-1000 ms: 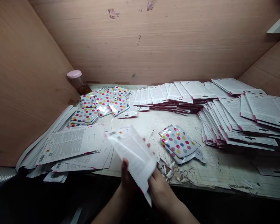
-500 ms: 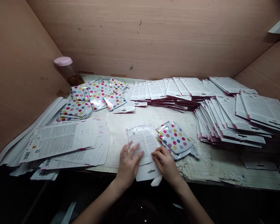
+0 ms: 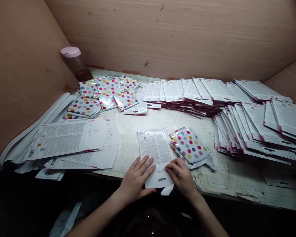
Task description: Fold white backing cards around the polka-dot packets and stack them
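A white printed card sleeve (image 3: 156,148) with a hang-hole flap lies flat on the table in front of me. My left hand (image 3: 136,176) rests over its lower left side, fingers stretched out and thumb near the bottom edge. At the right edge, where the flap meets the printed part, the fingers of my right hand (image 3: 181,174) are bent and pinched together on the sleeve. A small white strip (image 3: 167,189) sticks out under the flap. Just to the right lie polka-dot foil pouches (image 3: 189,146) in a small stack.
Flat printed sleeves (image 3: 61,140) are piled at the left. Behind them is a heap of polka-dot pouches (image 3: 84,107) and a pink-lidded bottle (image 3: 75,61). Stacks of sleeves (image 3: 268,128) fill the right and back. Wooden panels (image 3: 175,39) enclose the table (image 3: 128,135).
My left hand has settled flat onto the sleeve's lower part, its thumb now at the flap. My right hand has shifted down to the flap's fold line. The camera view has moved slightly.
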{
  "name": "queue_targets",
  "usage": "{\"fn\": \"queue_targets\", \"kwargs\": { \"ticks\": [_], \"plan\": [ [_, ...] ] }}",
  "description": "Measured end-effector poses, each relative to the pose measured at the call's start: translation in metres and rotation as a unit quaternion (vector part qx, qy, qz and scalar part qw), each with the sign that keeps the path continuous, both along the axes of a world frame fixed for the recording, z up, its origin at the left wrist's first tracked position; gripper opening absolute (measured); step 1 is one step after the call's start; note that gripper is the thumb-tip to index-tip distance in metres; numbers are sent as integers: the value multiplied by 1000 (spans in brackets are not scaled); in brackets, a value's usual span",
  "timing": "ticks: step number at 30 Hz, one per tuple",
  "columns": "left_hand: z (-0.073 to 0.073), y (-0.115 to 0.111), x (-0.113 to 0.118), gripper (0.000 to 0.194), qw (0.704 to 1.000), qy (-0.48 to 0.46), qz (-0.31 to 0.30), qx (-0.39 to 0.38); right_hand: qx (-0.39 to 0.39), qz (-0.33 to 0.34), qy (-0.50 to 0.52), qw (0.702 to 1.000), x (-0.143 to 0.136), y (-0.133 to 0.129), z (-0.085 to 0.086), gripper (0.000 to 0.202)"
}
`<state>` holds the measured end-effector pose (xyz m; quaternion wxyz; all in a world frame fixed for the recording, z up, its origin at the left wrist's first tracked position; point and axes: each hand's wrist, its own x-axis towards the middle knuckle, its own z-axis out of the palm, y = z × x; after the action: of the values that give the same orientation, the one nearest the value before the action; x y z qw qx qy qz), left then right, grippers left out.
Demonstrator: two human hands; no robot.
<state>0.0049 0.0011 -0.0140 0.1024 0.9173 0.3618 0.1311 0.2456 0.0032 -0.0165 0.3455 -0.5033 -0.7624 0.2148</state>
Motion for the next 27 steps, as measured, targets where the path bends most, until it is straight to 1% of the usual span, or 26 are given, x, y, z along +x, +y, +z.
{"fn": "queue_targets", "kwargs": {
  "ticks": [5, 10, 15, 17, 19, 22, 24, 25, 27],
  "plan": [
    [1, 0, 1, 75, 1000, -4, 6, -3, 7, 3, -44, 999, -2, -2, -1, 11],
    [2, 1, 2, 75, 1000, -8, 8, -6, 9, -21, 11, 1000, -1, -3, -4, 6],
    [1, -1, 2, 76, 1000, -2, 13, -10, 12, -9, -2, 1000, -2, -4, -5, 11],
    [0, -2, 1, 77, 1000, -4, 12, -17, 23, -12, -23, 999, -4, -4, -7, 12],
    [-1, -3, 0, 77, 1000, -11, 13, -25, 52, -19, -66, 996, -6, -2, -11, 14],
    [-1, -4, -1, 77, 999, -18, 21, -35, 110, -32, -145, 983, -8, 4, -18, 20],
    [-1, -4, -1, 77, 999, -20, 22, -36, 134, -38, -177, 974, -9, 7, -22, 23],
    [0, -4, -1, 77, 999, -20, 21, -36, 139, -32, -183, 973, -9, 6, -23, 23],
    [0, -4, -1, 77, 999, -20, 18, -34, 144, 0, -177, 974, -11, -3, -23, 22]
  ]
}}
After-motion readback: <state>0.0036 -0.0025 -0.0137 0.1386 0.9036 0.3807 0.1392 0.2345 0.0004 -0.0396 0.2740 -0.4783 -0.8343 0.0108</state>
